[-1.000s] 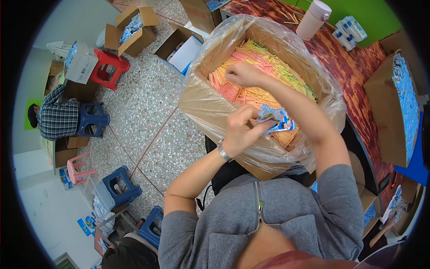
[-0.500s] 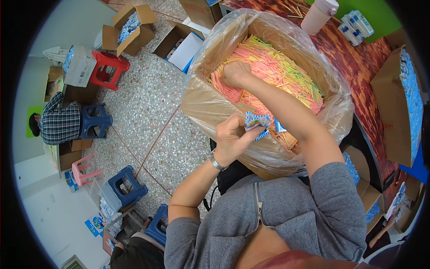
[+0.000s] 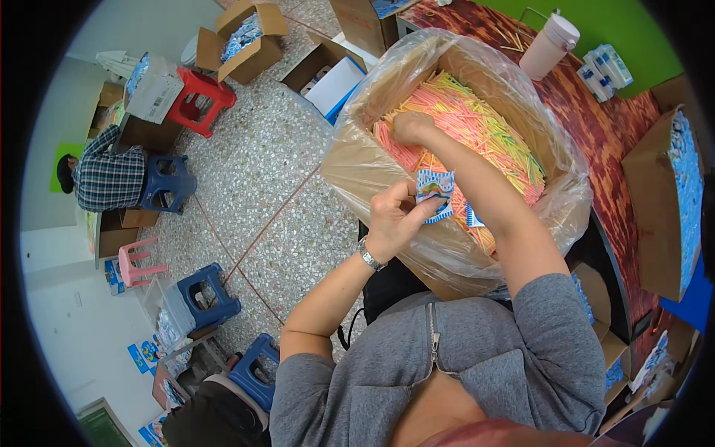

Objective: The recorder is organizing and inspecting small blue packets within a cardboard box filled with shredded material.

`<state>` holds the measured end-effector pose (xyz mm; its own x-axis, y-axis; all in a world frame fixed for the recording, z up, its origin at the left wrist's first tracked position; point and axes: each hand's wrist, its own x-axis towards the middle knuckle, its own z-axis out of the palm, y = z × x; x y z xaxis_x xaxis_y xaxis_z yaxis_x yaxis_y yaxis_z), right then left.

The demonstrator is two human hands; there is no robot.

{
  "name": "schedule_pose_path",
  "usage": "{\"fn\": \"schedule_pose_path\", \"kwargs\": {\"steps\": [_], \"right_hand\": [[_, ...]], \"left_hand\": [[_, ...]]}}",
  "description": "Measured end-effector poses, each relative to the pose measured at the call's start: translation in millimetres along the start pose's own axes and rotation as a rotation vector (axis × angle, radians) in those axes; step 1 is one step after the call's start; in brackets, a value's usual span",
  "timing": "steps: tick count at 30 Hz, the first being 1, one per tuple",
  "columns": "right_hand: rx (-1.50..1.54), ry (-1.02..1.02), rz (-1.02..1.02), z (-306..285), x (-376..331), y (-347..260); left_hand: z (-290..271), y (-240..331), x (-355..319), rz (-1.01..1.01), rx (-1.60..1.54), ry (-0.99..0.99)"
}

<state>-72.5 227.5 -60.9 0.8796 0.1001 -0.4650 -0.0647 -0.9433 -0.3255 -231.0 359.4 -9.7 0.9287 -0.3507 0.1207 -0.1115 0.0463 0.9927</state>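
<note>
Between thumb and fingers of the left hand (image 3: pixel 395 220): one small packet (image 3: pixel 435 185), blue and white, pinched near its lower part, most of its face showing past the thumb, over the near side of the lined carton (image 3: pixel 510 63). Right hand (image 3: pixel 412 129): fingers curled down into the loose sticks (image 3: pixel 484 123), tips hidden; cannot tell whether pinching any.

Pose: left forearm rising from lower left, elbow bent outward, thumb side toward the right; at the wrist, a metal-banded watch (image 3: pixel 370 255), one. Right forearm slanting from lower right across the lined carton, back of hand uppermost, farther from the body than the left.

Counts, outward. Packet in hand: one. Second packet (image 3: pixel 473 217), just beside the right forearm and partly covered by it: one. Sticks, thin, in pink, orange, yellow and green: heaped, past counting. Lined carton: one, draped with clear plastic liner (image 3: pixel 577 194). On the red-and-dark patterned table (image 3: pixel 596 127): pale pink tumbler (image 3: pixel 550 48), one. At right: open side carton (image 3: pixel 648 212) of blue packets, one. On the speckled floor (image 3: pixel 261 179): blue stools (image 3: pixel 207 294), three; red stool (image 3: pixel 212 88), one; pink stool (image 3: pixel 128 272), one.
</note>
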Motion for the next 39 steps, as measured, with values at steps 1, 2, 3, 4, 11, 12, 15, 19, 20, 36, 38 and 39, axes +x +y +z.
{"fn": "schedule_pose_path", "kwargs": {"steps": [1, 2, 3, 4, 11, 12, 15, 19, 20, 36, 38, 39], "right_hand": [[-0.005, 0.005, -0.005, -1.4, -0.8, 3.2], [0.012, 0.002, -0.026, -3.8, -1.6, 7.4], [0.029, -0.001, -0.047, -6.6, -2.8, 12.7], [0.020, 0.003, -0.054, -10.3, -7.6, 21.6], [0.726, -0.144, -0.388, -77.6, -105.8, 45.6], [0.681, -0.146, -0.424, -90.9, -122.3, 45.2], [0.405, -0.049, -0.533, -125.2, -169.3, 36.2], [0.150, 0.103, -0.691, -137.8, -197.7, 34.7], [0.147, 0.103, -0.692, -138.5, -202.7, 32.9], [-0.345, 0.110, -0.554, -137.0, -219.7, 18.3], [-0.321, 0.082, -0.584, -139.6, -219.6, 18.4], [-0.335, 0.028, -0.583, -141.4, -219.4, 17.7]], "left_hand": [[-0.9, 1.7, -0.4, 0.007, 0.001, 0.005], [-1.2, 4.9, -0.5, -0.042, -0.035, 0.006], [-1.9, 7.5, 0.2, -0.091, -0.072, 0.008], [-2.7, 9.5, 0.5, -0.082, -0.072, 0.016], [-15.8, 8.1, 18.2, -0.041, -0.019, 0.077], [-19.4, 5.6, 22.1, 0.032, 0.178, 0.101], [-21.8, 5.3, 33.5, 0.163, 0.400, 0.168], [-17.2, 14.0, 41.3, 0.195, 0.477, 0.185], [-16.9, 15.6, 41.1, 0.211, 0.502, 0.195], [-10.0, 31.6, 36.0, 0.414, 0.638, 0.234], [-10.2, 32.3, 35.4, 0.434, 0.627, 0.220], [-10.4, 32.7, 35.0, 0.434, 0.627, 0.221]]}}
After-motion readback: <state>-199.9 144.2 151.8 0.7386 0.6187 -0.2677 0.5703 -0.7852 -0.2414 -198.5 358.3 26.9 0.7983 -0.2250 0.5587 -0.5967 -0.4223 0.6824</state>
